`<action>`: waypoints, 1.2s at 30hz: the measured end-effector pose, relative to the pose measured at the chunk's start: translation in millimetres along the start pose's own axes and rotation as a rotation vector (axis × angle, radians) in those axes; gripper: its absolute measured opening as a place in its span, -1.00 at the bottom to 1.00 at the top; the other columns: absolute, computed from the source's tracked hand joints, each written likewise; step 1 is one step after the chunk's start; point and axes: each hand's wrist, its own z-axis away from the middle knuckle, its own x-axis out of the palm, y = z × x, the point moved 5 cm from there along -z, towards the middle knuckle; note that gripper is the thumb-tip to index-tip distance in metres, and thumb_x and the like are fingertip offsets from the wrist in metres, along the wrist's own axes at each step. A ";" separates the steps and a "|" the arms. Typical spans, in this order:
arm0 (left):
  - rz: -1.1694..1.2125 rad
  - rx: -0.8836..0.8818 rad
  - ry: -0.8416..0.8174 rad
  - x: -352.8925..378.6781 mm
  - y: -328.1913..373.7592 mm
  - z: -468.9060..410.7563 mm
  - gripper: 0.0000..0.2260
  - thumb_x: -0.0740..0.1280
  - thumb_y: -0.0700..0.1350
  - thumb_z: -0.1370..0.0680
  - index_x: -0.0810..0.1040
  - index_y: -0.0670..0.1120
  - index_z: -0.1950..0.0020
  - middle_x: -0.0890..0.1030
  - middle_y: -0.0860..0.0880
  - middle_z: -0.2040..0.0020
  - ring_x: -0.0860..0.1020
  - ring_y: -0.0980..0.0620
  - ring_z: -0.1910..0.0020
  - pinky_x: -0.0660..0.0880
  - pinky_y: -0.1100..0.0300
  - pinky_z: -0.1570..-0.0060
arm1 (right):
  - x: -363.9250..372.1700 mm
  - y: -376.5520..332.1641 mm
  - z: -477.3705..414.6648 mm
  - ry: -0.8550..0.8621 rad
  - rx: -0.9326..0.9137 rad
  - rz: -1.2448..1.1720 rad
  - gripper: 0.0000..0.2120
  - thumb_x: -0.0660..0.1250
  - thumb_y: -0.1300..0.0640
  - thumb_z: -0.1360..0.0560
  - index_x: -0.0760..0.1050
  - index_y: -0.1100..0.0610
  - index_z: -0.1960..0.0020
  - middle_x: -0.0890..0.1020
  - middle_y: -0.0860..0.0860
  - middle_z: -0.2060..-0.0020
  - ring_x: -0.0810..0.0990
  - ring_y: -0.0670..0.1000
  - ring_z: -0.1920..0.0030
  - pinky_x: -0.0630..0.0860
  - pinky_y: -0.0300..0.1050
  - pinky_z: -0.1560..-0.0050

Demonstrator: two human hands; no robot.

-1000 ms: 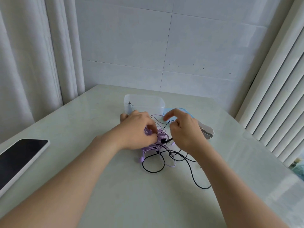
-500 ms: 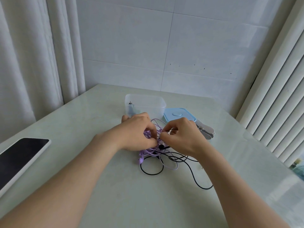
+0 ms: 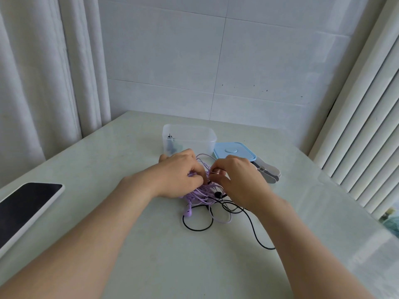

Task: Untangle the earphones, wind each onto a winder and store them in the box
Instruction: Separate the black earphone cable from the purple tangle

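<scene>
Untangling | earphones (image 3: 205, 192) knotted just in front of box (image 3: 190, 137) | your left hand (image 3: 181, 173) clamps their purple cords, right hand (image 3: 237, 178) pinches one strand | feed loops out slack, don't yank.

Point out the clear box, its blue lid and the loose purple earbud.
clear plastic box (image 3: 201, 142): head view, on its front wall.
blue lid (image 3: 241, 156): head view, on its top face beside the round knob.
purple earbud (image 3: 189, 212): head view, on the bud's body.

Head-worn camera looks forward and down, close over the table (image 3: 172, 266).
</scene>
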 end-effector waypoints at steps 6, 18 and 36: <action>-0.053 0.007 -0.004 0.1 1.0 0.6 -0.77 0.24 0.00 -0.59 0.60 0.34 0.07 0.41 0.12 -0.08 0.45 0.16 -0.12 0.24 0.03 -0.19 | -5.9 1.0 3.1 -0.042 -0.108 0.022 -0.89 0.52 -0.02 -0.53 0.72 -0.13 -0.05 0.65 -0.15 0.05 0.61 -0.03 0.02 0.60 0.08 0.03; 0.010 -0.039 0.067 5.1 -8.3 -5.9 -0.75 0.31 0.13 -0.58 0.70 0.04 0.09 0.42 0.13 -0.08 0.50 0.10 0.01 0.42 0.03 -0.17 | -8.8 -0.5 5.5 0.014 -0.089 0.105 -0.91 0.47 -0.09 -0.56 0.71 -0.11 -0.02 0.67 -0.13 0.08 0.63 0.02 0.01 0.59 0.03 0.09; 0.077 0.088 0.325 -0.3 1.6 -6.3 -0.92 0.57 0.09 -0.46 0.74 0.15 0.20 0.46 0.14 -0.02 0.49 0.27 0.12 0.46 0.18 0.07 | -16.0 15.8 -0.7 0.251 0.244 -0.338 -0.55 0.48 0.03 -0.53 0.47 0.34 0.33 0.35 0.03 0.51 0.27 0.04 0.40 0.27 -0.06 0.33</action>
